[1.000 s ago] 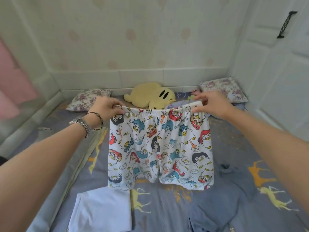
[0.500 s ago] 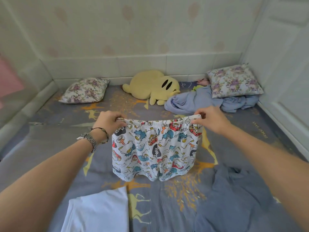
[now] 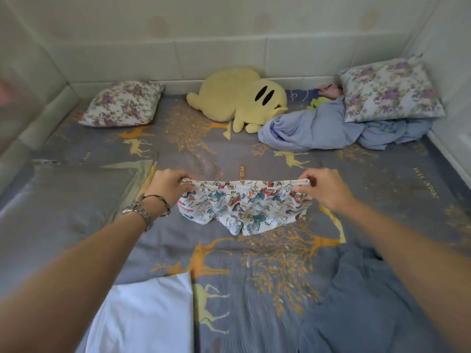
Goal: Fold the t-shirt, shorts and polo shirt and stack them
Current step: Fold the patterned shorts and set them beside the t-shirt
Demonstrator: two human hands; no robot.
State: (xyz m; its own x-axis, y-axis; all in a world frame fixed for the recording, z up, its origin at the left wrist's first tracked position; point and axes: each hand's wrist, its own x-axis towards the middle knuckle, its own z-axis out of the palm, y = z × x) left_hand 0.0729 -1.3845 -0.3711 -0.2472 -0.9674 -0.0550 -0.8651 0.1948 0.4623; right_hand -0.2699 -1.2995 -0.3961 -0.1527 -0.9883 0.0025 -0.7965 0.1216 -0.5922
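White shorts [image 3: 244, 205] printed with cartoon figures hang low over the middle of the bed, legs bunched against the sheet. My left hand [image 3: 169, 184] pinches the left end of the waistband and my right hand [image 3: 325, 186] pinches the right end, stretching it between them. A folded white garment [image 3: 145, 319] lies at the near left. A crumpled grey-blue garment [image 3: 356, 307] lies at the near right.
The bed sheet [image 3: 216, 263] is grey with yellow deer and trees. At the back sit two floral pillows [image 3: 122, 104] [image 3: 390, 90], a yellow plush toy [image 3: 239, 98] and a heap of light blue cloth [image 3: 318, 128]. Walls enclose the bed on three sides.
Both hands have lowered the shorts from hanging full length in the air down to the bed, and the legs now crumple on the sheet. My view has tilted downward.
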